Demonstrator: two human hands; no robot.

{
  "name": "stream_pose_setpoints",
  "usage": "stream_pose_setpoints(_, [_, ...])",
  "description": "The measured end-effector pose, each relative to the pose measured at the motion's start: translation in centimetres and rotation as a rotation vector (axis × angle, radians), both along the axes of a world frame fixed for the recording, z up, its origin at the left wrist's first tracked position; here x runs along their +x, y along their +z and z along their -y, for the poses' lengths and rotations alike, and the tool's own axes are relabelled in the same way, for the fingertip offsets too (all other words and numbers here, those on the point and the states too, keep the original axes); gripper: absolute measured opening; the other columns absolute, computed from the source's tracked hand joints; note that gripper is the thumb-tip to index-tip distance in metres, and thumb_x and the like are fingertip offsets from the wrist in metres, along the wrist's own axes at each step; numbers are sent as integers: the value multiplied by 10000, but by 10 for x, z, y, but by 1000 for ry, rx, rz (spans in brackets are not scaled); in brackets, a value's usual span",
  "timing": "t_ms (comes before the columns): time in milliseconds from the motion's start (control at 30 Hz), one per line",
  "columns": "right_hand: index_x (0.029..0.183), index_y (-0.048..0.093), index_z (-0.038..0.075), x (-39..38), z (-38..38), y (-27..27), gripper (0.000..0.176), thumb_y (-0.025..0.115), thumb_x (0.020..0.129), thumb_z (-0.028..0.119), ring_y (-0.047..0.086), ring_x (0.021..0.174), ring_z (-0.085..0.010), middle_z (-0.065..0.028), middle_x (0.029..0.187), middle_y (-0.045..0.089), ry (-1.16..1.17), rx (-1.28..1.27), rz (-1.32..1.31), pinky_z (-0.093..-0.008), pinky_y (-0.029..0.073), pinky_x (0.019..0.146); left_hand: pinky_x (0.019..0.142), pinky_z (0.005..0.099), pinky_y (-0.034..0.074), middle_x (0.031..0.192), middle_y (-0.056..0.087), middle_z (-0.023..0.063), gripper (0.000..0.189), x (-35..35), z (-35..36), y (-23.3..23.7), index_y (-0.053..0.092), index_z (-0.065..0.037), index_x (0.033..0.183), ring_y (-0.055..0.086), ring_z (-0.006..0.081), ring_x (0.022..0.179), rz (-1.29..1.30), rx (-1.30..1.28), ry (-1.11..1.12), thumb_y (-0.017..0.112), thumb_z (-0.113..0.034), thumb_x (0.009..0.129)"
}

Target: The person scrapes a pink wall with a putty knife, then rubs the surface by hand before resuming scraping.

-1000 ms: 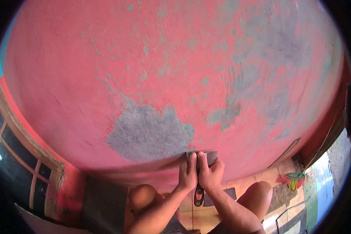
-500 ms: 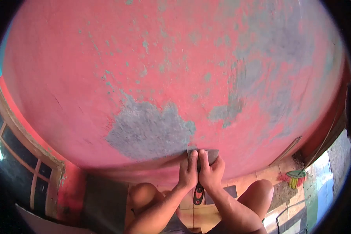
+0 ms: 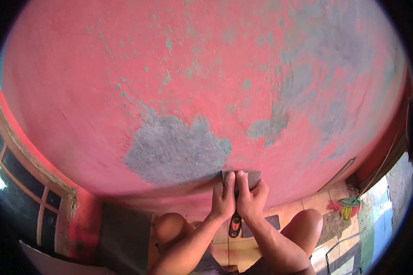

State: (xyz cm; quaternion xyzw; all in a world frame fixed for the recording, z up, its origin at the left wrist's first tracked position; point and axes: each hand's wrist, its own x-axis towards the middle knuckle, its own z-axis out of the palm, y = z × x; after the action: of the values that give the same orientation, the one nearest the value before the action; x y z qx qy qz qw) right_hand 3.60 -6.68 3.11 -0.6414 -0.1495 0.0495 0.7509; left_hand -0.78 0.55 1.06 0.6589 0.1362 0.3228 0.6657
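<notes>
A scraper (image 3: 235, 226) with a black and red handle and a wide flat metal blade is gripped from both sides. My left hand (image 3: 222, 201) is closed around its left side, thumb pointing up along the blade. On the other side, my right hand (image 3: 252, 199) is closed too, its thumb beside the left one. The blade's top edge lies against the pink wall (image 3: 78, 105), at the lower right of a rough grey bare patch (image 3: 174, 151). My palms hide the middle of the scraper.
My bent knees flank my arms above a tiled floor (image 3: 245, 254). A window frame (image 3: 41, 206) stands at left, with a dark panel (image 3: 124, 233) beside it. At right lie a green, red and yellow broom head (image 3: 348, 206) and a thin strip (image 3: 337, 174) leaning on the wall.
Both hands and the scraper have shifted slightly up and to the right along the wall. The grip stays the same.
</notes>
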Motion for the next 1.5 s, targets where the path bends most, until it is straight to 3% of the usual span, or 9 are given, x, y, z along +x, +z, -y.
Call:
stream_pose_setpoints(133, [861, 660, -51, 1, -6, -2, 290, 668, 977, 214, 558, 714, -67, -24, 710, 647, -36, 55, 50, -292, 483, 631, 688, 297, 453, 843, 580, -6, 456, 6, 1, 2, 618, -2, 920, 523, 89, 823, 74, 45, 63, 418, -367, 1108])
stream_pose_setpoints(367, [872, 665, -55, 2, -1, 0, 304, 666, 976, 231, 563, 716, -67, -28, 712, 651, -56, 22, 71, -297, 486, 630, 735, 325, 483, 876, 645, 25, 446, 9, 2, -8, 635, 28, 1010, 580, 109, 864, 73, 18, 55, 427, -355, 1104])
stream_pose_setpoints(500, [890, 673, -56, 4, 4, 14, 297, 674, 971, 230, 577, 730, -67, -41, 730, 671, 2, 8, 6, -296, 490, 640, 751, 313, 477, 898, 640, 25, 438, 6, 3, 14, 631, 20, 1010, 569, 99, 887, 46, 16, 26, 414, -348, 1106])
stream_pose_setpoints(600, [902, 684, -55, 5, 6, 4, 284, 679, 969, 222, 583, 741, -69, -40, 743, 680, 5, -45, -7, -296, 493, 649, 752, 309, 470, 901, 625, 21, 439, 5, -2, -6, 624, 18, 1000, 556, 95, 885, -35, 13, -2, 411, -351, 1106])
stream_pose_setpoints(733, [924, 681, -63, 3, 2, 8, 296, 668, 974, 229, 596, 763, -73, -41, 789, 697, -1, 56, -22, -291, 504, 682, 658, 319, 448, 805, 570, 1, 446, 11, 7, 6, 601, 19, 958, 523, 96, 784, 62, 47, 88, 416, -359, 1105])
stream_pose_setpoints(833, [943, 679, -64, 3, 6, 7, 299, 676, 969, 234, 610, 769, -83, -62, 807, 711, 32, 9, -47, -296, 511, 692, 637, 320, 444, 782, 570, -10, 446, 5, 2, 3, 612, 12, 948, 524, 98, 757, 13, 18, 21, 422, -360, 1104])
stream_pose_setpoints(1000, [903, 677, -45, 4, -1, 5, 276, 669, 976, 221, 566, 724, -65, -12, 767, 669, -44, 35, 23, -276, 476, 635, 572, 310, 399, 723, 512, -34, 470, 8, 1, 6, 561, -3, 849, 476, 60, 702, 28, 66, 50, 426, -374, 1103])
stream_pose_setpoints(1233, [905, 672, -52, 3, -1, 6, 274, 662, 980, 211, 563, 734, -68, -19, 776, 666, -35, 44, -4, -275, 479, 649, 630, 315, 433, 749, 528, -8, 441, 8, 0, -1, 584, 7, 893, 502, 75, 762, -3, 81, 53, 418, -345, 1103])
stream_pose_setpoints(1500, [917, 682, -58, 2, 3, 2, 283, 666, 975, 218, 587, 748, -81, -44, 777, 690, -32, -7, -13, -297, 499, 667, 713, 331, 473, 876, 643, 57, 412, 7, -1, 2, 618, 33, 1002, 576, 105, 846, -9, 52, 26, 416, -310, 1105])
